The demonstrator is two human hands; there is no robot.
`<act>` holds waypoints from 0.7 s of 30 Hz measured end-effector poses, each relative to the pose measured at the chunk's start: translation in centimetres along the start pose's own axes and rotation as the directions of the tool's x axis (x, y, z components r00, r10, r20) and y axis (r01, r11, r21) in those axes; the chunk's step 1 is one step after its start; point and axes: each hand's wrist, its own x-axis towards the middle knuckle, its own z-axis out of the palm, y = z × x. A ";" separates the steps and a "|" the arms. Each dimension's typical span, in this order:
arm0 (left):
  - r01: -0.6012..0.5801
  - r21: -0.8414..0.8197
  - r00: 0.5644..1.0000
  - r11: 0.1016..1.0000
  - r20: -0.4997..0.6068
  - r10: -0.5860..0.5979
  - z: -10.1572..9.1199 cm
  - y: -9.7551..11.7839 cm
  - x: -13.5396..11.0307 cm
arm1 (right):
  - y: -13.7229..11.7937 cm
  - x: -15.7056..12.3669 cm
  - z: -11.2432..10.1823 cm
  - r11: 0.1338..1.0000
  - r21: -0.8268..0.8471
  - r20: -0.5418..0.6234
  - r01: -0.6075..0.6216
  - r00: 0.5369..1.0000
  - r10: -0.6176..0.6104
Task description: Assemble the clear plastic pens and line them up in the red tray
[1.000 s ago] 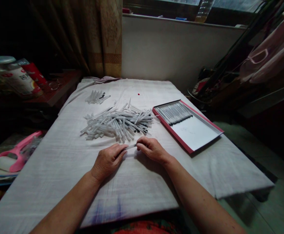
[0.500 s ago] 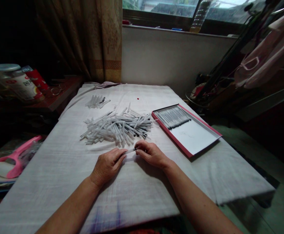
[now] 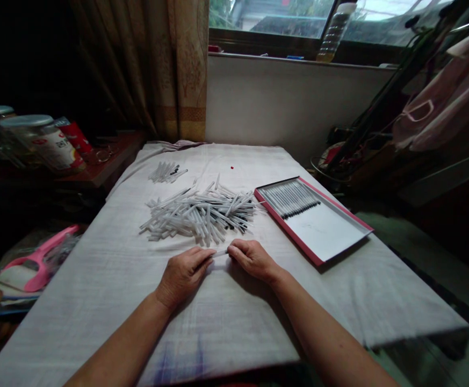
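Observation:
My left hand (image 3: pixel 186 273) pinches one end of a slim translucent pen (image 3: pixel 220 253) just in front of the pile. The fingers of my right hand (image 3: pixel 252 259) close around the pen's other end and hide it. Only a short stretch of the tube shows between the two hands. Behind them lies a loose pile of pens (image 3: pixel 197 215), whitish tubes, some with black ends. To the right, a shallow pink-edged box (image 3: pixel 323 239) holds a neat row of pens (image 3: pixel 290 197) with their black ends toward me.
A smaller group of pens (image 3: pixel 165 172) lies at the back left of the white cloth (image 3: pixel 234 333), and a tiny red piece (image 3: pixel 231 167) lies farther back. Left of the table are pink-handled scissors (image 3: pixel 41 263) and lidded jars (image 3: pixel 52 145). A bottle (image 3: pixel 334 32) stands on the windowsill.
My right fingers have closed over the pen's dark end, which showed between the hands before. The whole view has shifted slightly; the pile and box look unchanged.

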 end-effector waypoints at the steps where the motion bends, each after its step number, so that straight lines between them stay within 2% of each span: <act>1: 0.007 -0.002 1.000 1.000 -0.001 -0.007 0.0 0.0 0.0 | 0.0 0.0 0.0 1.000 0.015 0.001 -0.002 1.000 0.002; 8: 0.029 0.006 0.999 1.000 -0.018 -0.029 0.2 -0.2 0.0 | -0.1 0.0 0.1 0.999 -0.046 -0.011 0.009 1.000 -0.009; 13: 0.028 0.053 0.999 0.998 -0.022 -0.027 0.5 0.0 0.3 | -0.2 0.1 0.3 1.000 0.017 -0.024 -0.013 1.000 0.014; 16: -0.015 0.092 1.000 0.996 0.001 0.015 0.3 0.0 0.8 | -0.3 0.3 0.6 1.000 0.020 -0.017 0.002 1.000 -0.001; 19: -0.072 0.166 0.997 0.984 0.018 0.070 -0.5 -1.0 1.2 | 0.0 0.4 0.7 0.999 -0.024 -0.039 0.024 0.999 -0.025; 21: -0.045 0.249 0.999 0.968 -0.013 0.050 -1.3 -2.2 1.5 | 0.3 0.5 0.6 1.000 -0.006 -0.088 -0.013 0.996 0.012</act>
